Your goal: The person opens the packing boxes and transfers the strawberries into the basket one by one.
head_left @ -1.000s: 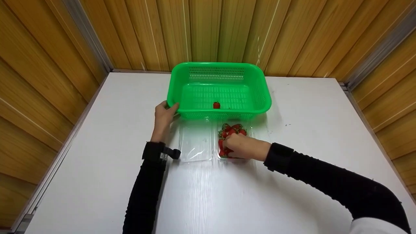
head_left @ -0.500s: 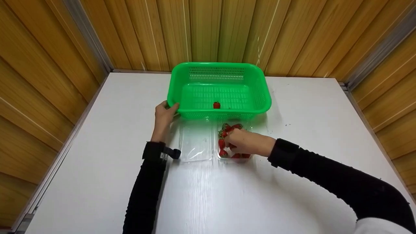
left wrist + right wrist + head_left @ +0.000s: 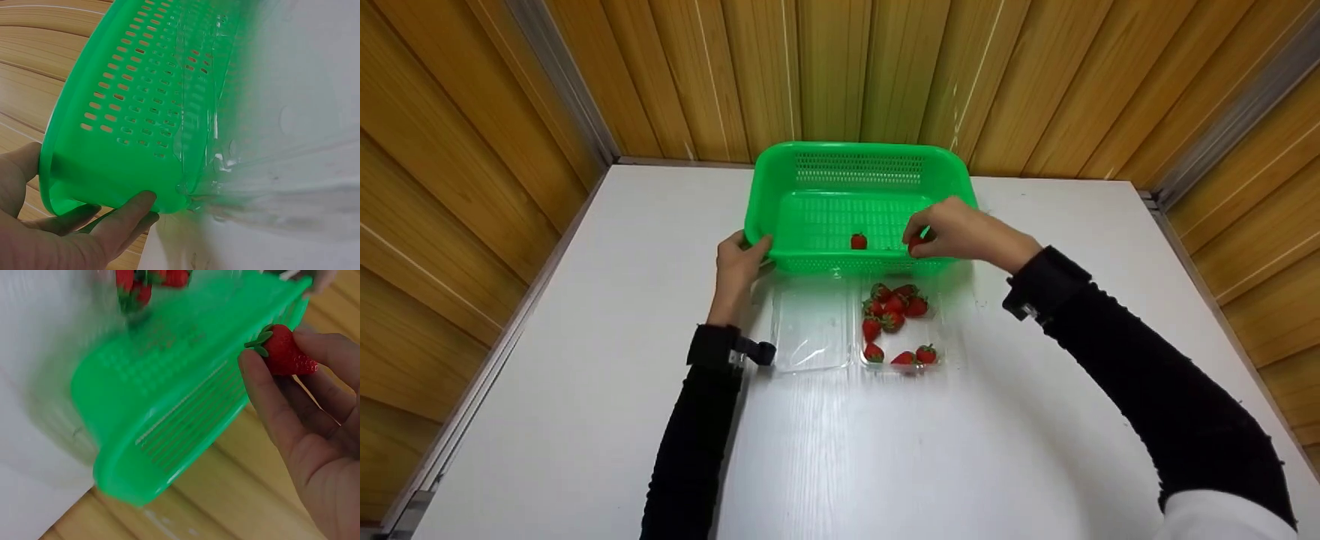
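While the left hand (image 3: 741, 262) grips the front left corner of the green basket (image 3: 847, 256), the right hand (image 3: 960, 231) holds a berry (image 3: 916, 243) at the basket's front right, over the rim. The right grip is drawn in to the berry's width, pinching it between the digits; in the right wrist view the fruit is red, with its green leaf cap beside one fingertip. The left grip is curled about the basket's rim, with fingertips against the outer wall. Inside the basket, a second berry (image 3: 859, 241) sits on the floor near the front wall, green top uppermost, to the left of the held one. The basket's floor and walls are slotted. In front of it, a clear box (image 3: 911, 336) stands on the white bench (image 3: 585, 337), its back edge close to the basket. It contains berries (image 3: 892, 321): a cluster at the back, a couple down the left side, and two along the front toward the right. A bare patch shows in the middle and right of the box. Just left of it lies a clear lid (image 3: 812, 337), flat, with the bench showing through; whether lid and box are joined cannot be made out.
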Action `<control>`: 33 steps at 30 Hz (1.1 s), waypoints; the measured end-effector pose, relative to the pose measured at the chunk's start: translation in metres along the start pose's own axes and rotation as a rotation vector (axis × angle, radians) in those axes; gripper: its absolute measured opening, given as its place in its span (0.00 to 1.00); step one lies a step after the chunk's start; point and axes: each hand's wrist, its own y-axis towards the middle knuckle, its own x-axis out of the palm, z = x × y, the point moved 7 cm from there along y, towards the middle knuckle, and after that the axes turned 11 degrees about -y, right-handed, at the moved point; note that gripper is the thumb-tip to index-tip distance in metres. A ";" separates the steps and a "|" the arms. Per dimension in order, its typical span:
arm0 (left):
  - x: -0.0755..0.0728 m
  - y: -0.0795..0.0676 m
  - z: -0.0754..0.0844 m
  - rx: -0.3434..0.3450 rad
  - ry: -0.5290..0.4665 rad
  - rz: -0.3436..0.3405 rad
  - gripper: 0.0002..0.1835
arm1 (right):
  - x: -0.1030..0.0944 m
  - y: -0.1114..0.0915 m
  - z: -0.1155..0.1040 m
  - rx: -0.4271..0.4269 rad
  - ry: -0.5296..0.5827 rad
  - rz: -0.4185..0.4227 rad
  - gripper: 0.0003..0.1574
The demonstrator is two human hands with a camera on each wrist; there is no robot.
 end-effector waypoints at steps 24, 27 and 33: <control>-0.001 0.001 0.001 0.026 0.078 -0.005 0.24 | 0.010 0.019 0.069 0.194 -0.030 -0.087 0.12; -0.001 0.001 0.001 0.027 0.072 -0.005 0.23 | 0.011 0.019 0.069 0.197 -0.034 -0.096 0.12; -0.001 0.003 0.001 0.020 0.044 -0.012 0.25 | 0.011 0.018 0.070 0.209 -0.032 -0.106 0.12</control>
